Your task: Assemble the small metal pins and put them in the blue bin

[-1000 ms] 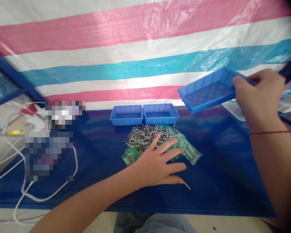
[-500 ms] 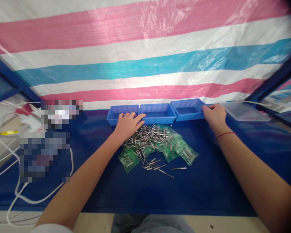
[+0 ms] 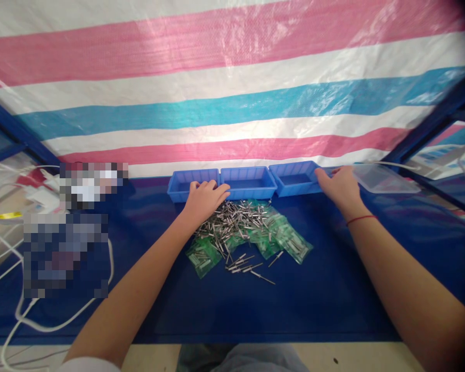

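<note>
Three blue bins stand in a row at the back of the blue table: a left bin (image 3: 178,192), a middle bin (image 3: 251,192) and a right bin (image 3: 297,187). My left hand (image 3: 206,200) rests at the front rims of the left and middle bins, fingers apart, holding nothing. At the right bin's right end is my right hand (image 3: 339,188), its thumb near the bin's edge and its fingers spread. In front of the bins lies a heap of metal rivets (image 3: 236,222), with green plastic bags (image 3: 294,243) of rivets around it.
A clear plastic lid (image 3: 387,178) lies at the back right. White cables (image 3: 110,258) and blurred-out items cover the left side. A striped sheet (image 3: 232,119) hangs behind, between blue frame posts.
A loose rivet right of the small group has turned and shifted left. My right hand's fingers have opened somewhat at the right bin. The view has shifted slightly.
</note>
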Motion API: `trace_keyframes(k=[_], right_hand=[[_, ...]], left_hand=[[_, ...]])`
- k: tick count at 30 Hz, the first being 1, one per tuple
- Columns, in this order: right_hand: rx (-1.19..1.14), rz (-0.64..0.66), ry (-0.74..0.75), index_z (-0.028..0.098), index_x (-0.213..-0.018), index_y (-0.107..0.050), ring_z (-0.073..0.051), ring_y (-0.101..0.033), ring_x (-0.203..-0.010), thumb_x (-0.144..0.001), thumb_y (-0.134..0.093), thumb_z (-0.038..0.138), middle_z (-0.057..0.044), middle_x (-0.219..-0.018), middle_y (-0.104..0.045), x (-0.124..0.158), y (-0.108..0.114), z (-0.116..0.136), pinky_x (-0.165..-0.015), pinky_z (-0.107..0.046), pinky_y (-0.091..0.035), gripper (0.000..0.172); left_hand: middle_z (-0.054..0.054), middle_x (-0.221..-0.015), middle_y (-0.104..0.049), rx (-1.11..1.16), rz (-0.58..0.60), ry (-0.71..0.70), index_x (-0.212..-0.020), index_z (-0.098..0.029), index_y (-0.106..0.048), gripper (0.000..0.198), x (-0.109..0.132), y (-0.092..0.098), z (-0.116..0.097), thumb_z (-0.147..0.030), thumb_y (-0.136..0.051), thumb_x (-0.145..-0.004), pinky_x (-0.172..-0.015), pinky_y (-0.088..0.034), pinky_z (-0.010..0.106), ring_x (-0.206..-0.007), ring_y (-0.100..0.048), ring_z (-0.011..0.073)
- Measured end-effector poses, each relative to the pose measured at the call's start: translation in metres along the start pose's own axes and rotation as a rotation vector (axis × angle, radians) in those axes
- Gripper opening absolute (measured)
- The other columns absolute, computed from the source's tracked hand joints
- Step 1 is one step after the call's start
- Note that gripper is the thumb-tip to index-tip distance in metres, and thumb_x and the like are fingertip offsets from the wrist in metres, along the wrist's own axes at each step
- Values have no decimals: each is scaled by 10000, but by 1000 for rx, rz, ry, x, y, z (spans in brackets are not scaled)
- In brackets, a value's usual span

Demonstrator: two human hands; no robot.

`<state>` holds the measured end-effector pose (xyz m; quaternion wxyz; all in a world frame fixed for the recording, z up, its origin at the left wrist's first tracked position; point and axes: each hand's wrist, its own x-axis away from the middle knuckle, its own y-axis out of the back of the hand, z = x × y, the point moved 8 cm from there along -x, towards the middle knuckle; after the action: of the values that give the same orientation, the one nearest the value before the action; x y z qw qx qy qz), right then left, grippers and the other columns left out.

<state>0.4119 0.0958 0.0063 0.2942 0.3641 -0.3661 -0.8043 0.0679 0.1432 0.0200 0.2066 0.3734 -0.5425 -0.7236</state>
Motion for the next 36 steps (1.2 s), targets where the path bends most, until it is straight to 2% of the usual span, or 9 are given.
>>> trace_keyframes(k=[3,6,8,10,20,25,28,32,36], right_hand=[[22,-61,134,46,-1381,-329,-353,-494,-1124,-890,-460,502,-241,-1203,-542,16,13,32,-910,-489,-362,683],[27,82,434,248,-1356,-438,-275,-555,-1066,-877,-474,490,-84,-1116,-638,39,-1,74,-929,-394,-358,538],[63,186,652,271,-1343,-472,-263,-588,-1012,-906,-425,436,-71,-1069,-667,57,-15,97,-928,-412,-356,470],[90,228,751,265,-1296,-530,-267,-601,-987,-911,-412,406,-82,-1062,-673,69,-23,108,-934,-442,-345,427],[120,227,770,263,-1156,-623,-242,-614,-954,-915,-432,406,-74,-1010,-676,79,-20,109,-862,-393,-379,340],[144,202,763,267,-1291,-534,-266,-599,-972,-907,-449,402,-89,-1056,-663,83,-17,108,-859,-425,-372,415],[163,136,775,257,-1303,-534,-314,-528,-1098,-907,-459,415,-131,-1221,-589,84,-12,112,-878,-455,-357,432],[147,57,891,241,-1100,-658,-296,-470,-1182,-930,-441,319,-108,-1268,-572,90,-8,126,-954,-475,-308,286],[137,61,907,220,-1043,-670,-269,-524,-1110,-925,-447,260,-101,-1175,-627,89,-11,128,-992,-495,-273,256]], left_hand=[[55,-988,-609,9,9,0,-1153,-310,-572,330,-1,0,0,-436,-318,-984,-837,-297,393,-930,-568,233],[54,-980,-606,16,22,0,-1146,-308,-577,321,-2,-1,1,-435,-333,-980,-834,-303,391,-903,-569,229],[51,-974,-604,20,31,-4,-1146,-312,-578,312,-2,-1,1,-434,-346,-977,-832,-308,390,-887,-571,227],[49,-974,-602,23,39,-9,-1152,-319,-576,308,-3,-1,1,-433,-351,-976,-834,-311,390,-888,-572,230],[51,-1013,-611,43,52,-49,-1155,-300,-570,333,0,2,-3,-426,-312,-987,-863,-308,399,-910,-578,220],[51,-1046,-624,57,61,-65,-1177,-289,-550,354,-1,3,-7,-415,-272,-997,-870,-322,408,-928,-594,225],[71,-1096,-634,73,52,-63,-1306,-294,-442,364,-3,4,-7,-408,-296,-993,-861,-346,411,-979,-603,246],[118,-1098,-665,96,69,-5,-1406,-216,-277,512,-3,4,4,-390,-436,-952,-815,-404,378,-993,-626,261],[113,-996,-705,87,107,41,-1226,-156,-459,400,-3,0,16,-420,-492,-929,-742,-435,321,-907,-663,241]])
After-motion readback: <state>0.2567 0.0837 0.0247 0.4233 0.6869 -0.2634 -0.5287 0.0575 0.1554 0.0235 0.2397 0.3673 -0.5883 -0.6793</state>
